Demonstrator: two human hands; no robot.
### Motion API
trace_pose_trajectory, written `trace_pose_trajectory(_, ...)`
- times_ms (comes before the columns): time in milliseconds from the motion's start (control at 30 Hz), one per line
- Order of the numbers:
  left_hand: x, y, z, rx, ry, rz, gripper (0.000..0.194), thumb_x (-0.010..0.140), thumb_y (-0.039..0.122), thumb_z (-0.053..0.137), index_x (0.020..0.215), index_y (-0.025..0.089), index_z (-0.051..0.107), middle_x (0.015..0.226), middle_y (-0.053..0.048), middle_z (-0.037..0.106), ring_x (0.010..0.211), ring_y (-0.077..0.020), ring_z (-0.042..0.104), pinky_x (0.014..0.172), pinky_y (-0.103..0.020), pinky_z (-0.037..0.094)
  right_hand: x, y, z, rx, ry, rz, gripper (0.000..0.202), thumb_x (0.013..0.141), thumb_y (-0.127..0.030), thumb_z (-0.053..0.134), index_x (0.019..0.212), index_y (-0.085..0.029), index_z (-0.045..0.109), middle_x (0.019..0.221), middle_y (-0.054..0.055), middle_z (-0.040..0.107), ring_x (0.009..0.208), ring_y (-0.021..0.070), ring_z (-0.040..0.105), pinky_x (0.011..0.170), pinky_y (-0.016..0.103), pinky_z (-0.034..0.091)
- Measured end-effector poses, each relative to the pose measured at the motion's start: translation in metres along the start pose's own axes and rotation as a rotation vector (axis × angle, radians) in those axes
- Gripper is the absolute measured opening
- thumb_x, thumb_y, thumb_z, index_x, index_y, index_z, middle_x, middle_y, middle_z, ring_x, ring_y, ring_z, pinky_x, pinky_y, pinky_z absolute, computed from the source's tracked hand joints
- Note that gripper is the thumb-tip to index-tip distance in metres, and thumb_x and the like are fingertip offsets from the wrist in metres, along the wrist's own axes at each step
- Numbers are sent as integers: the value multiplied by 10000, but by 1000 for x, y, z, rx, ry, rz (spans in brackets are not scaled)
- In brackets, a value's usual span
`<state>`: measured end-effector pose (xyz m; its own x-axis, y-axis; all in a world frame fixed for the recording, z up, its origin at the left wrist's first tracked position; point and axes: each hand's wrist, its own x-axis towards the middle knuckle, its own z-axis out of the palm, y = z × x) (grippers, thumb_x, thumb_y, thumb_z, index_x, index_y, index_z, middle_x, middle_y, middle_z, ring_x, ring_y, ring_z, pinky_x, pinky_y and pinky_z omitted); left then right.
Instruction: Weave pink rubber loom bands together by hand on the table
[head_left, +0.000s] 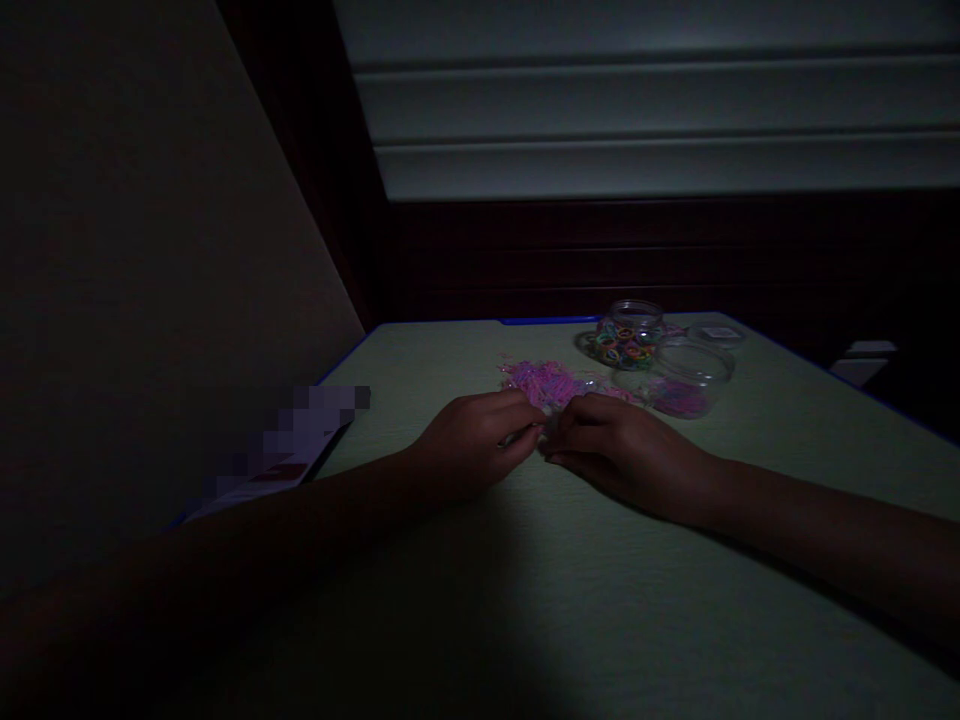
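Observation:
A loose pile of small pink and purple pieces (546,384) lies on the pale green table (450,620). Just in front of it, my left hand (480,440) and my right hand (626,450) nearly meet, fingertips pinched together. Anything between the fingers is too small and dark to make out. Right of the pile stands an open clear jar (690,375) with pink pieces at its bottom. Behind that is a clear jar of multicoloured bands (630,338).
A clear round lid (716,335) lies at the back right. Printed paper (281,460) is at the table's left edge, partly blurred out. Beyond the table's blue rim are a dark wooden frame and pale horizontal panels; a wall stands at the left.

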<state>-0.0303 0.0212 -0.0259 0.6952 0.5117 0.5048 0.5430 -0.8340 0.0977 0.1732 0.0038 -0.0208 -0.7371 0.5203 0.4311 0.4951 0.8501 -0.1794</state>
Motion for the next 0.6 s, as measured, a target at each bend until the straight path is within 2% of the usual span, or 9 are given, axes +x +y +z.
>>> trace_pose_trajectory(400, 0, 0, -1, -5, -9, -7, 191, 837, 217, 445, 921, 161, 607, 846, -42, 621, 794, -121, 569, 714, -230, 451, 4, -5, -3, -129, -71, 23, 172, 860, -197, 439, 860, -137, 600, 808, 64, 554, 729, 139, 501, 662, 262, 394)
trace_pose_trajectory(500, 0, 0, -1, -23, -5, -2, 176, 829, 201, 451, 900, 161, 608, 848, -37, 620, 790, -117, 568, 713, -222, 448, 4, -4, -1, -22, -27, 80, 165, 868, -194, 414, 874, -132, 567, 836, 74, 547, 754, 139, 505, 681, 258, 401)
trace_pose_trajectory(600, 1, 1, -1, -39, -1, 7, 172, 824, 194, 461, 915, 165, 604, 852, -33, 619, 786, -112, 565, 703, -212, 446, 4, -3, -1, 157, 74, 117, 133, 861, -188, 417, 852, -140, 540, 847, 69, 538, 773, 134, 503, 697, 248, 403)
